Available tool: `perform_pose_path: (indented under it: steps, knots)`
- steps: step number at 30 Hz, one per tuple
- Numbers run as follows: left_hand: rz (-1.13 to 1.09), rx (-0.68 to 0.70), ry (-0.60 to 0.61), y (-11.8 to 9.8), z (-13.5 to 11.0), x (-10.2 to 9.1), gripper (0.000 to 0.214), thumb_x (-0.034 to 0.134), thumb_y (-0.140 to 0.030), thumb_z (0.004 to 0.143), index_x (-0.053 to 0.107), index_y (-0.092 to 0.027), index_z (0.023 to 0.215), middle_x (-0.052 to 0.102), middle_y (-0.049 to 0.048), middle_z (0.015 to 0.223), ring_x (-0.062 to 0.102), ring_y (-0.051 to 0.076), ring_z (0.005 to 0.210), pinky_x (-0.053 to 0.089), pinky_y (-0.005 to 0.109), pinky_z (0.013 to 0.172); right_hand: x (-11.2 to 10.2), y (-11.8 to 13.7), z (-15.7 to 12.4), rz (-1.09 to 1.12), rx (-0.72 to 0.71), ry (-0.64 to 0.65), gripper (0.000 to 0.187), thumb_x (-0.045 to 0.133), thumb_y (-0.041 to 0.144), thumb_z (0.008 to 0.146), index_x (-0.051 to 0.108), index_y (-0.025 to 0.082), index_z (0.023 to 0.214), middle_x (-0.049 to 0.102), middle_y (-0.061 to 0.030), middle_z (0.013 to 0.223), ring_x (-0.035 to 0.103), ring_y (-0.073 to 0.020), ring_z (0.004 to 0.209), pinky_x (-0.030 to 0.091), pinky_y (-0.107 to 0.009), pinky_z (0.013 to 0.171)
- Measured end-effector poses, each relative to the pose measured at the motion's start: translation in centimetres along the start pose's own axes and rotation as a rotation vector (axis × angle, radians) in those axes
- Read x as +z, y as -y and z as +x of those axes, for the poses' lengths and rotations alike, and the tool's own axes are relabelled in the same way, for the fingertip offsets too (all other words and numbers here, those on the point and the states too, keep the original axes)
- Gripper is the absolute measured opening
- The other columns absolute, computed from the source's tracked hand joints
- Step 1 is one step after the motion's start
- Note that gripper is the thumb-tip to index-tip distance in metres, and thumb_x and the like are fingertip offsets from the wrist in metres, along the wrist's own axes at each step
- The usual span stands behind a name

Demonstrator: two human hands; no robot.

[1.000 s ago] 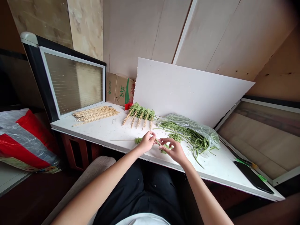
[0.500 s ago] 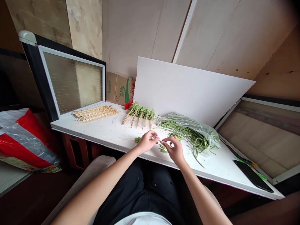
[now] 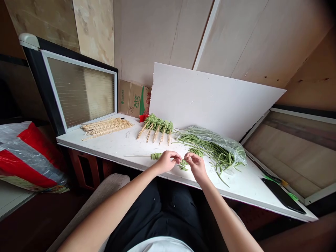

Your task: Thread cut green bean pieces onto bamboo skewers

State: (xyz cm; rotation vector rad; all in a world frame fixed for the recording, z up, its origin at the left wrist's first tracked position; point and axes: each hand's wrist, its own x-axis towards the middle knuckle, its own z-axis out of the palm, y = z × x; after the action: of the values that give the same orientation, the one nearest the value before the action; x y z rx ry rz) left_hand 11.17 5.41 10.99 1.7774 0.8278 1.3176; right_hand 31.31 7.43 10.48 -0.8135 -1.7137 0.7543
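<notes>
My left hand (image 3: 167, 161) is closed in a pinch on a thin bamboo skewer (image 3: 136, 156) that carries folded green long-bean pieces (image 3: 156, 155). My right hand (image 3: 195, 163) is closed too, pinching a green bean piece (image 3: 183, 164) just right of the left hand. Both hands hover low over the front edge of the white tabletop (image 3: 120, 145). More cut bean pieces (image 3: 196, 152) lie behind my right hand.
A pile of finished bean skewers (image 3: 157, 127) lies at the back. Bare skewers (image 3: 106, 127) are heaped at the left. A plastic bag of long beans (image 3: 215, 147) sits right. A black phone (image 3: 283, 197) and a green-handled tool (image 3: 275, 182) lie far right. A cardboard box (image 3: 134, 99) stands behind.
Both hands have drawn closer together and lower toward the table's front edge; my fingers have curled from a looser hold into tight pinches.
</notes>
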Motion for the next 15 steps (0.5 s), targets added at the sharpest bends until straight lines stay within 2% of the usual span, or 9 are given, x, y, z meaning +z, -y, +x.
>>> perform_pose_path:
  steps: [2,4,8,11,15]
  knots:
    - [-0.064,-0.014,0.029,0.1,0.0,-0.1,0.015,0.068,-0.027,0.091,0.073,-0.014,0.084,0.076,0.0079,0.076,0.073,0.02,0.078,0.058,0.035,0.084,-0.9,-0.7,0.4,0.046,0.061,-0.042,0.036,0.076,0.058,0.086,0.069,0.023,0.083,0.071,-0.0052,0.085,0.064,-0.022,0.079,0.052,-0.035,0.072]
    - [-0.135,-0.05,0.036,0.5,0.1,-0.2,0.022,0.069,-0.035,0.093,0.07,-0.014,0.089,0.076,0.0082,0.076,0.074,0.02,0.076,0.058,0.036,0.084,-2.0,-1.4,0.7,-0.01,0.118,-0.079,0.038,0.079,0.058,0.082,0.072,0.021,0.085,0.075,-0.0076,0.091,0.067,-0.0236,0.083,0.052,-0.035,0.072]
    - [-0.209,-0.157,0.018,1.2,0.1,-0.4,0.037,0.069,-0.052,0.094,0.062,-0.016,0.097,0.079,0.011,0.082,0.077,0.023,0.078,0.058,0.038,0.083,-4.7,-3.3,1.0,-0.322,0.16,-0.114,0.044,0.075,0.062,0.082,0.08,0.019,0.091,0.08,-0.0137,0.099,0.07,-0.0292,0.09,0.053,-0.039,0.077]
    - [-0.159,-0.186,0.012,1.6,0.0,-0.6,0.041,0.066,-0.057,0.095,0.058,-0.018,0.102,0.081,0.0126,0.089,0.079,0.023,0.086,0.058,0.039,0.086,-6.2,-4.7,0.9,-0.535,0.151,-0.111,0.044,0.071,0.06,0.085,0.082,0.018,0.091,0.081,-0.0141,0.093,0.071,-0.0306,0.086,0.052,-0.041,0.076]
    - [-0.128,-0.195,0.032,2.1,-0.3,-0.5,0.042,0.064,-0.061,0.095,0.056,-0.02,0.103,0.082,0.0119,0.093,0.079,0.024,0.091,0.057,0.039,0.089,-6.9,-5.5,0.6,-0.637,0.191,-0.048,0.041,0.067,0.057,0.088,0.082,0.019,0.085,0.08,-0.0125,0.083,0.071,-0.0294,0.076,0.05,-0.037,0.068]
